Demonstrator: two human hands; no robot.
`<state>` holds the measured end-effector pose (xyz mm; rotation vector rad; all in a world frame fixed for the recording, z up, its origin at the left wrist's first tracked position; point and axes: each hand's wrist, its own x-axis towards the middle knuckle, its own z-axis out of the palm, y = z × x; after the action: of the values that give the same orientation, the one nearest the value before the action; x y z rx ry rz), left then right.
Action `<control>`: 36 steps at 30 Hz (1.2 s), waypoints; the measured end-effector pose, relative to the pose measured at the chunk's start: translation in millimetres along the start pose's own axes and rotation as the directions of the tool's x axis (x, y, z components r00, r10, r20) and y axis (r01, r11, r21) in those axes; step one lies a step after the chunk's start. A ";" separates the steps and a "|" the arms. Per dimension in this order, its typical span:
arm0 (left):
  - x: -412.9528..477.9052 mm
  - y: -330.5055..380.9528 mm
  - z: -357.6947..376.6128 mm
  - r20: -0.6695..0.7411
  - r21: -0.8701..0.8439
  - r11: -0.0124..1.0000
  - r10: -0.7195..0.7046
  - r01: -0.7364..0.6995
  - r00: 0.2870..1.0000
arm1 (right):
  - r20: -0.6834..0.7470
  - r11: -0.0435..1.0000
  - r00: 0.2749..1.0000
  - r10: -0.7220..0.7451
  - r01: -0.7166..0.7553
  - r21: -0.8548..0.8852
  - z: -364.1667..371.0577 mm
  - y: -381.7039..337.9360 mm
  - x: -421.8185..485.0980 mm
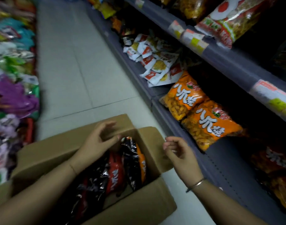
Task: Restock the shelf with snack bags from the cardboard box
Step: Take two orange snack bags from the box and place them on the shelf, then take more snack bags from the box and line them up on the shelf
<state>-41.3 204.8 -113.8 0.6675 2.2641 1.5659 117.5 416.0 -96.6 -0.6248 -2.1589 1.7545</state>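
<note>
An open cardboard box (148, 210) stands on the floor in front of me, holding several black, red and orange snack bags (132, 161). My left hand (98, 138) hovers over the far end of the box, fingers spread and curled, just above a bag's top edge, holding nothing. My right hand (178, 151) floats beside the box's right flap (155, 143), fingers loosely curled and empty, a bracelet on its wrist. Two orange snack bags (208, 125) lie on the low grey shelf (223, 159) to the right.
White and red packets (155, 62) are piled further along the same shelf. An upper shelf (228, 59) with price labels carries more bags. Another rack of colourful bags (12, 88) lines the left. A pale tiled aisle floor (71, 62) runs between.
</note>
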 end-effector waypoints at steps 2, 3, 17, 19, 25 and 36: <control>-27.2 -9.2 -24.3 -0.058 0.067 0.995 -0.071 0.075 0.996 | 0.115 0.999 0.993 0.040 -0.041 0.001 25.3 1.6 1.3; -40.6 -13.4 -34.1 -0.089 0.092 0.989 -0.106 0.114 0.990 | 0.181 0.998 0.981 0.065 -0.064 -0.011 36.7 3.2 1.5; -90.0 -9.7 5.2 -0.057 0.160 0.983 -0.084 0.092 0.995 | 0.314 0.981 0.942 0.116 -0.059 -0.186 44.4 10.2 7.5; -80.4 -7.1 26.8 0.017 0.150 0.978 -0.152 0.148 0.988 | 0.276 0.986 0.955 0.105 -0.063 -0.156 31.5 9.6 5.4; -65.8 5.9 64.2 0.093 0.301 0.892 -0.379 0.337 0.921 | 0.164 0.991 0.983 0.087 -0.068 -0.114 -6.9 20.3 -2.9; -57.8 2.9 73.2 0.006 0.283 0.850 -0.465 0.444 0.885 | 0.121 0.993 0.986 0.110 -0.103 -0.064 -10.1 18.4 -1.8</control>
<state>44.5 232.6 -137.8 0.2113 2.3767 0.9973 126.6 426.7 -112.3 -0.6731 -2.3064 1.8369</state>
